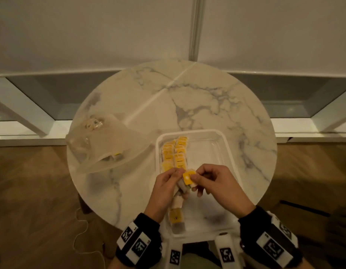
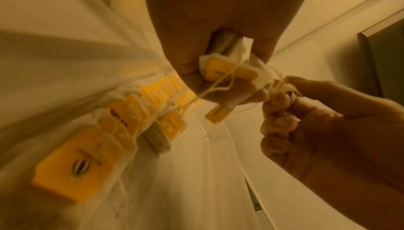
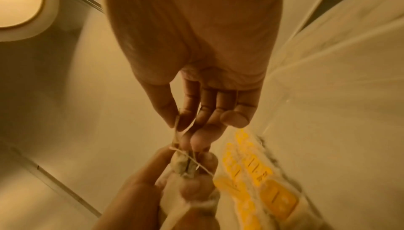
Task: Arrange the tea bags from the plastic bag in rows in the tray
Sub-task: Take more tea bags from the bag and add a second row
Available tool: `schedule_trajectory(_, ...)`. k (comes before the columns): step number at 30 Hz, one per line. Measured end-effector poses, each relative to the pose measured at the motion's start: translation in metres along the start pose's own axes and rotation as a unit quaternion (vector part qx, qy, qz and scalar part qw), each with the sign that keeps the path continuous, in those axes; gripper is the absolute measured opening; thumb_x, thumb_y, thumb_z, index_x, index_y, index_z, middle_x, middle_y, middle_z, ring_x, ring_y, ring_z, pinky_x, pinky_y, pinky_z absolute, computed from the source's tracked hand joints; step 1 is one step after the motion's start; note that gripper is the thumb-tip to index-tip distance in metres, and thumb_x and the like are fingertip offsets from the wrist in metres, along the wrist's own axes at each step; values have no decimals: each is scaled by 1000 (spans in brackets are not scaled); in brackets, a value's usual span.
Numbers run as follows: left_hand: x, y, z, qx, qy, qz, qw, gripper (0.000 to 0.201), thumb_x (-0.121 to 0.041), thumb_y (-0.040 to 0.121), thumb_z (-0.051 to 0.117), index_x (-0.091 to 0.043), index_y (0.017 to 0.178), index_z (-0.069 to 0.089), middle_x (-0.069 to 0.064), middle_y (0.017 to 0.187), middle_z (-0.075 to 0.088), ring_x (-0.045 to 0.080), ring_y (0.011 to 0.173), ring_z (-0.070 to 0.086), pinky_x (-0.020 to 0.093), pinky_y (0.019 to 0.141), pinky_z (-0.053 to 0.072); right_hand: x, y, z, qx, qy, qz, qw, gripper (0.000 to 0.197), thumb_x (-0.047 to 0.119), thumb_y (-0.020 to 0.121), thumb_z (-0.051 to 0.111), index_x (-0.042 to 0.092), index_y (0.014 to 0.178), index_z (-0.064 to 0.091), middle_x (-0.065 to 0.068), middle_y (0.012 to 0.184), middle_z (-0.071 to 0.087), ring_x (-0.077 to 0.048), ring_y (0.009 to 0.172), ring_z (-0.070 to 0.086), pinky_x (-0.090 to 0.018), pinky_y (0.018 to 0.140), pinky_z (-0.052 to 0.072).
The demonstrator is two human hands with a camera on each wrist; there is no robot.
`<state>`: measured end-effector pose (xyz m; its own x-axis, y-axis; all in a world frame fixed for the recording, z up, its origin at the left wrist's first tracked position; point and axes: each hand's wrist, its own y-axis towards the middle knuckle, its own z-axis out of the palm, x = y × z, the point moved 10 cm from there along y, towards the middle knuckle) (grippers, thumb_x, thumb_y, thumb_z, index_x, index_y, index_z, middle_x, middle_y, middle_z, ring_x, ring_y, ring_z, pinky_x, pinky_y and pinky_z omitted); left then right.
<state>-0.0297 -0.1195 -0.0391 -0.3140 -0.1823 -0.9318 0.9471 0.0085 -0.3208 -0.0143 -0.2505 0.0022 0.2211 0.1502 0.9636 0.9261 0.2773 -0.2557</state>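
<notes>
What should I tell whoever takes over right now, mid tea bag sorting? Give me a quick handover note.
Left hand: holds a small bunch of tea bags above the tray's near end.
Right hand: pinches one bag of that bunch, strings tangled between them.
Tray: two rows of tea bags run along its left side; its right side is bare.
Plastic bag: lies left of the tray on the marble table, a few bags still inside.
Left to do: free the bunch, lay those bags, empty the plastic bag, fill further rows.
</notes>
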Motion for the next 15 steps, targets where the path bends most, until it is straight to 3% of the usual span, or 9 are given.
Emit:
schedule_trajectory(2,6,-5,6,20,-1,-13,1000,26,-16,98,53,0,83,66,18,67,62,21,46,53,26,49,47,-1,-1,-11,-14,-16,-1,1000,14,4,90,66,-1,77,65,-15,66,68,-14,50,59,-13,48,41)
schedule_trajectory(7,5,-15,17,59,19,-7,998,22,-16,97,57,-2,85,67,7,68,67,17,45,52,21,50,45,-2,-5,-32,-35,-43,-6,998,12,5,89,69,-4,81,66,-8,64,68,-16,53,61,-12,50,42)
schedule_trajectory(12,7,-16,14,60,88,9,994,6,-9,90,68,-13,89,72,8,81,70,18,44,53,24,49,46,5,-10,-40,-51,-71,-35,996,9,6,87,71,-1,81,69,-5,69,69,-10,62,62,-12,56,43)
schedule_trajectory(15,8,-15,6,40,117,4,992,11,-7,89,69,-16,94,72,9,81,70,17,41,53,18,41,38,14,-12,-45,-72,-103,-65,990,7,10,84,75,5,80,72,-5,76,72,-14,71,66,-25,65,51)
